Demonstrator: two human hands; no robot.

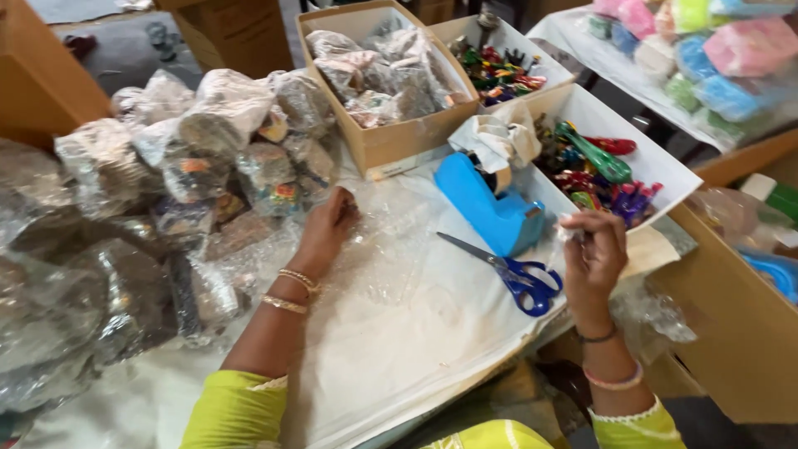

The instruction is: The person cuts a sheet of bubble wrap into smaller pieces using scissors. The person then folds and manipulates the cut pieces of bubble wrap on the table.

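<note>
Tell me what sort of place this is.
Likely a packing bench in a small workshop or storeroom: a heap of bubble-wrapped bundles, a blue tape dispenser beside scissors, and cardboard boxes holding wrapped pieces and colourful figurines.

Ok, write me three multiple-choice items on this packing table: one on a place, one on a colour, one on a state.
1. Where do the scissors lie?
A. in the cardboard box
B. on the white sheet between the hands
C. on the floor

2. What colour is the tape dispenser?
A. blue
B. red
C. black

3. What is the state of the left hand?
A. lifted in the air, holding scissors
B. inside a white box
C. resting on clear bubble wrap

Answers:
1 B, they lie flat on the sheet, left of the right hand.
2 A, its body is bright blue.
3 C, its fingers press on the wrap, and it holds no tool.
</note>
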